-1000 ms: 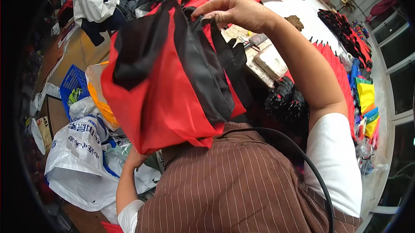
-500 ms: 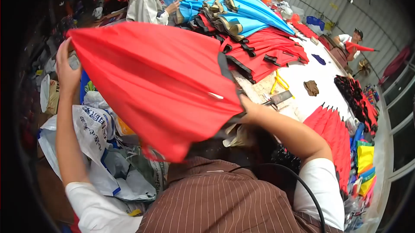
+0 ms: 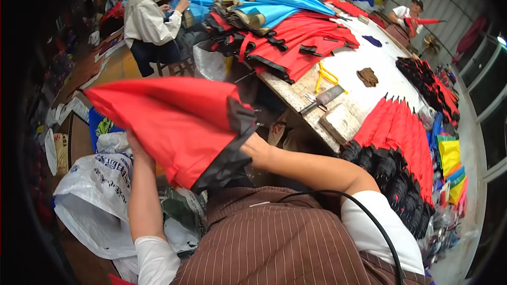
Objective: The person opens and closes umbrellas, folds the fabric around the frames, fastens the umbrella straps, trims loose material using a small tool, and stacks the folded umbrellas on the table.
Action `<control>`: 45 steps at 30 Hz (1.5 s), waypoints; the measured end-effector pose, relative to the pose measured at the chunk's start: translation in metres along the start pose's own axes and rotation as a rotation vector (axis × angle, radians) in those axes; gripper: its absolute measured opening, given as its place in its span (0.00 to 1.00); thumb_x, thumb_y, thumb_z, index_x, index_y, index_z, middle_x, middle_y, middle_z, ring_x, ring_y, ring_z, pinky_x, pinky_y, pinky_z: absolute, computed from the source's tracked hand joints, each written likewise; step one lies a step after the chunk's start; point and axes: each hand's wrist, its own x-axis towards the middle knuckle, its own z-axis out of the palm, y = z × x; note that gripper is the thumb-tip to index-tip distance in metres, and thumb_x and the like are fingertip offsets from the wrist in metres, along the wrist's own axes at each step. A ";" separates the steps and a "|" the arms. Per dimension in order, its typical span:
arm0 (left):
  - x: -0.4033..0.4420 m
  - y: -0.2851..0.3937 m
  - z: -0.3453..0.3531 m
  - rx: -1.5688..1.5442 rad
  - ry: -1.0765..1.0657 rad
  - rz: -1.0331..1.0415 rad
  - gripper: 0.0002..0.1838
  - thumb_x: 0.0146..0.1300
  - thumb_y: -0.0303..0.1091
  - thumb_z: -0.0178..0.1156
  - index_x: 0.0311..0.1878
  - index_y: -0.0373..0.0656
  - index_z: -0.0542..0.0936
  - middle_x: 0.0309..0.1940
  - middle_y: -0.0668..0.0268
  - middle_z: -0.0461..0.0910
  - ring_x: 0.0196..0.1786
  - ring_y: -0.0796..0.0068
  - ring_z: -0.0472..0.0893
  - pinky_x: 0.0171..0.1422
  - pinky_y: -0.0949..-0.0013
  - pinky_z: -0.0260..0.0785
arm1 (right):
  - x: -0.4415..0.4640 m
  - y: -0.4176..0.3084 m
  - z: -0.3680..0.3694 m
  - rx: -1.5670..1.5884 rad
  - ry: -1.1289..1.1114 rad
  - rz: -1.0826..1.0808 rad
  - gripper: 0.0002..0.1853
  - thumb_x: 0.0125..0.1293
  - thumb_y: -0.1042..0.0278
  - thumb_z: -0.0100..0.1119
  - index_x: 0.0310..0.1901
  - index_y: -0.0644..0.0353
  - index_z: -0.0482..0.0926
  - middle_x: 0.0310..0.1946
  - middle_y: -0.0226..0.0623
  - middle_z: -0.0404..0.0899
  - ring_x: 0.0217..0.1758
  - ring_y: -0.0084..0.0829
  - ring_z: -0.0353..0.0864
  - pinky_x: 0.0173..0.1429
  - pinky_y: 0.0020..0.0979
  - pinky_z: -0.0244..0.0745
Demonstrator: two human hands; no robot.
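Observation:
A red umbrella (image 3: 174, 121) with a black-edged rim hangs in front of me, loosely gathered, its pointed end to the left. My right hand (image 3: 255, 150) grips it at the black rim, the fingertips tucked into the cloth. Against the lower left side of the canopy is my left hand (image 3: 138, 150); its fingers are hidden behind the fabric, so their closing does not show. Below that hand lies a white printed plastic sack (image 3: 95, 195).
The worktable (image 3: 391, 76) bears red umbrellas (image 3: 301, 44), blue umbrellas (image 3: 280, 0), a knife-like tool (image 3: 325, 99), yellow scissors (image 3: 326, 76) and a brown cloth (image 3: 367, 77). Rolled red umbrellas (image 3: 393, 126) lie at the right edge. One person (image 3: 150, 18) sits far left, another (image 3: 406, 18) far right.
My left hand has left the umbrella's pointed end and come down and right along the canopy. The umbrella is lower and more bunched; my right hand has shifted left and down.

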 end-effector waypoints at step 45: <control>-0.036 -0.060 -0.075 -0.034 0.249 -0.245 0.22 0.61 0.39 0.52 0.56 0.37 0.71 0.51 0.53 0.77 0.53 0.54 0.77 0.63 0.54 0.67 | -0.041 -0.016 -0.020 1.622 -0.145 1.393 0.15 0.69 0.61 0.53 0.53 0.60 0.75 0.28 0.22 0.70 0.24 0.11 0.67 0.24 0.14 0.61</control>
